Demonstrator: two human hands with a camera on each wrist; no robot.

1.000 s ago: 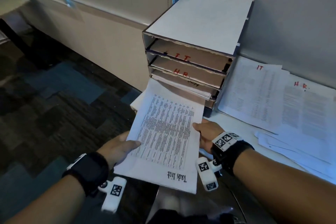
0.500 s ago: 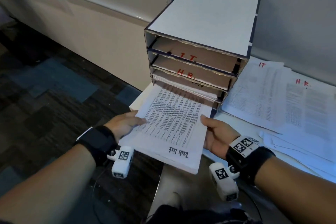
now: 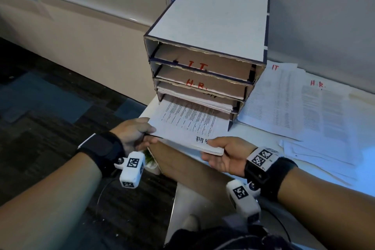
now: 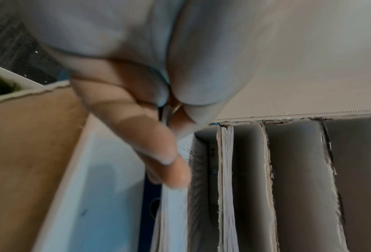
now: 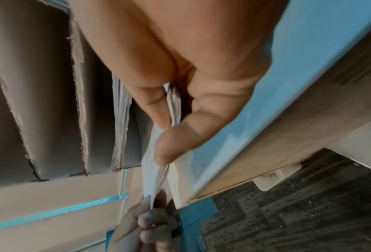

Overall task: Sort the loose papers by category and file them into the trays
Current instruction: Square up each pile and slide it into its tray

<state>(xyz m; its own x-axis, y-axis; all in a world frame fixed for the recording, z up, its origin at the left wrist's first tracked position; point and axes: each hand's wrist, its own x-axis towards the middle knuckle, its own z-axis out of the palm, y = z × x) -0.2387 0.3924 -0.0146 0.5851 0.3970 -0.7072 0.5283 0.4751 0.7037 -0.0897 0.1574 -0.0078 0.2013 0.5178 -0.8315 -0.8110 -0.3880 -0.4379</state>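
**Papers half into the bottom tray**

Desk point(image 3: 365, 164), white and pale blue in the light, stood against a plain grey wall point(image 3: 324, 6), with dark patterned carpet point(image 3: 50, 107) beside it. A cardboard tray rack point(image 3: 209, 18) sat at its corner, shelves marked I.T. and H.R.; loose sheets point(image 3: 294, 103) headed IT and H.R. lay just beside it. The left hand point(image 3: 134, 134) and the right hand point(image 3: 225, 154) each pinched an edge of the paper stack point(image 3: 188, 122), its far end inside the lowest tray, beneath papers already filed.
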